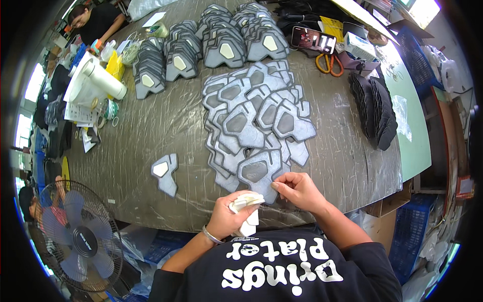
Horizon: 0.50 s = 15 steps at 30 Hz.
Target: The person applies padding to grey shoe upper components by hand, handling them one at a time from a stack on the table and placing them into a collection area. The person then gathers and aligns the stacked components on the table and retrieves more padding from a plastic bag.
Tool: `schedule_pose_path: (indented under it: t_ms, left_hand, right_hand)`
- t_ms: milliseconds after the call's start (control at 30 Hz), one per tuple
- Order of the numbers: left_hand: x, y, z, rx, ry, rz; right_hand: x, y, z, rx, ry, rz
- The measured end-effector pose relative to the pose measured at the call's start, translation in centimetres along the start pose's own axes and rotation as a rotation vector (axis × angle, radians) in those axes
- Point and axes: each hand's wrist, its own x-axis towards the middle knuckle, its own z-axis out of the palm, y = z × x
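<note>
My left hand [226,216] is closed round a small bunch of cream-white pads [246,202] near the table's front edge. To its right, my right hand [299,191] pinches the lower right edge of a grey molded pad [255,172]. That pad has a dark recess in its middle and lies at the near end of a loose pile of grey pads [241,126]. Left of the pile a single grey pad [171,182] lies apart, with a white insert [160,169] in its recess.
Stacks of grey pads with white inserts [221,53] line the far side. Right of them are a phone [313,40], orange-handled scissors [329,64] and stacked black pieces [375,110]. A white bottle [104,79] stands left; a fan [83,241] is lower left. Another person [98,25] works far left.
</note>
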Motion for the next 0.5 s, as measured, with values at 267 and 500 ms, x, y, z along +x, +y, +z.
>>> schedule_pose_path:
  t_ms: [267, 500]
  left_hand:
    - [-1.2, 0.8, -2.8, -0.311, 0.123, -0.231]
    - [-0.6, 1.1, -1.4, -0.343, -0.072, -0.196]
  right_hand:
    - [-2.2, 0.9, 1.6, -0.629, 0.190, -0.118]
    - [-0.6, -4.5, 2.6, -0.095, -0.010, -0.261]
